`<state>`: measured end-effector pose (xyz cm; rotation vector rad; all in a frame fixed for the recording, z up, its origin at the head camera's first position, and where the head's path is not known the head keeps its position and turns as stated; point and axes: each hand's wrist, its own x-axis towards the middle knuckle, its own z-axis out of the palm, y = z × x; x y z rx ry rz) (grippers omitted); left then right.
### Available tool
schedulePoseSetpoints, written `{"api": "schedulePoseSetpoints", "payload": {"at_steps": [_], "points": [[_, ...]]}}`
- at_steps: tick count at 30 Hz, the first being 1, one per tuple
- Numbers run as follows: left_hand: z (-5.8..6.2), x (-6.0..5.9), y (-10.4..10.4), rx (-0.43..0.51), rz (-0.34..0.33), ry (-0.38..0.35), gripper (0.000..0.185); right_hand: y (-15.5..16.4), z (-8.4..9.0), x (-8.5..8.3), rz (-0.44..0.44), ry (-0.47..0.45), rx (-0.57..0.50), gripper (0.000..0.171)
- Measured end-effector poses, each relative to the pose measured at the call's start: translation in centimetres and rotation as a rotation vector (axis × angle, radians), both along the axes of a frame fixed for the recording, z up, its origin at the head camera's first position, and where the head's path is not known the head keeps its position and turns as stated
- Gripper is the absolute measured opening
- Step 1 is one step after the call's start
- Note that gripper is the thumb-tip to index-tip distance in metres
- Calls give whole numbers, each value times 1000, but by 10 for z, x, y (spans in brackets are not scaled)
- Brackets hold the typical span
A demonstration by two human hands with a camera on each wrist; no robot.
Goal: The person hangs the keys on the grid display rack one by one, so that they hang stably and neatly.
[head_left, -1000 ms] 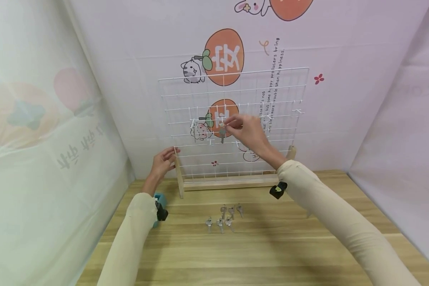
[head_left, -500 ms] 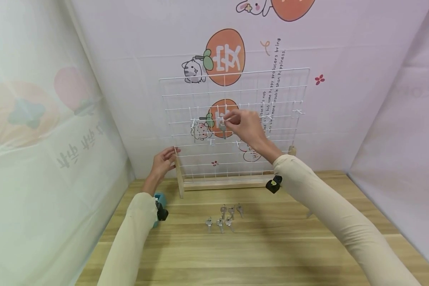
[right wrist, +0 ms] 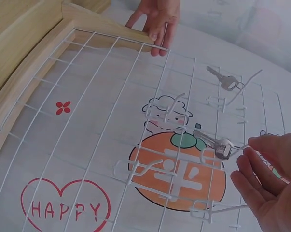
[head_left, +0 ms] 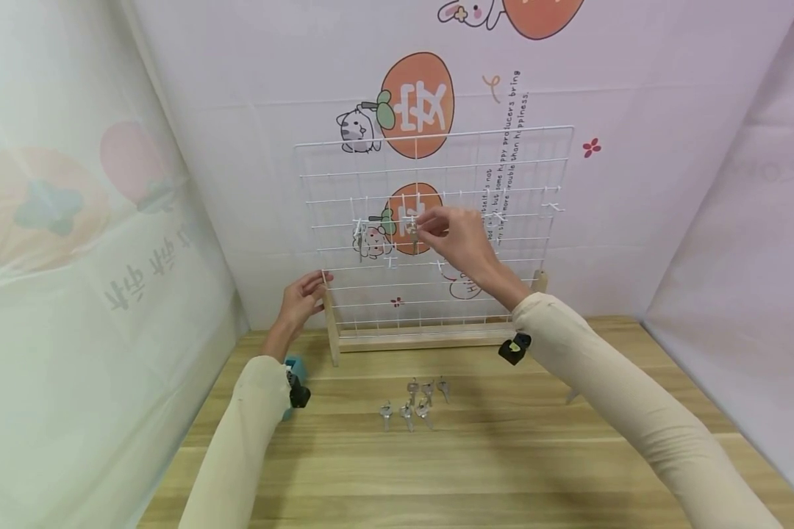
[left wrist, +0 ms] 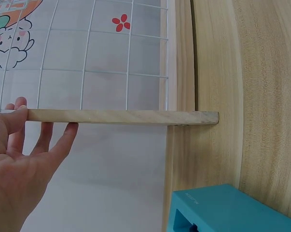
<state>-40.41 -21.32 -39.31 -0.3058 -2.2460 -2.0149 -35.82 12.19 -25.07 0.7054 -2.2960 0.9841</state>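
Right hand (head_left: 459,236) is up at the white wire grid (head_left: 476,169), fingers loose and slightly spread, just beside a silver key (right wrist: 214,141) that hangs on a white hook (right wrist: 234,147). From the right wrist view I see the fingertips (right wrist: 255,145) close to the key's round head, with a thin gap, so I read them as apart and holding nothing; from the head view the fingers cover that gap and I cannot confirm it there. Part of this hand is cut off at the wrist view's right edge.

Left hand (head_left: 302,297) sits well to the left of it and lower, on the grid's wooden side post (left wrist: 121,116). Its fingers lie straight along the post, touching it without curling round; the thumb is hidden in the left wrist view.

Further left of the right hand, a second key (right wrist: 222,80) hangs on another hook. Below both hands, a small cluster of loose keys (head_left: 413,402) lies on the desk (head_left: 503,455); they are too small for me to count surely. A teal box (left wrist: 232,210) sits by the left wrist, cut off at the frame's bottom.
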Motion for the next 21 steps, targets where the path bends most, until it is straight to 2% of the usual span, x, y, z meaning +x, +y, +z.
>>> {"api": "schedulePoseSetpoints", "payload": {"at_steps": [9, 21], "points": [[-2, -1, 0, -9, 8, 3, 42, 6, -11, 11, 55, -29, 10, 24], [0, -1, 1, -15, 15, -6, 43, 16, -40, 18, 132, -101, 44, 26]]}}
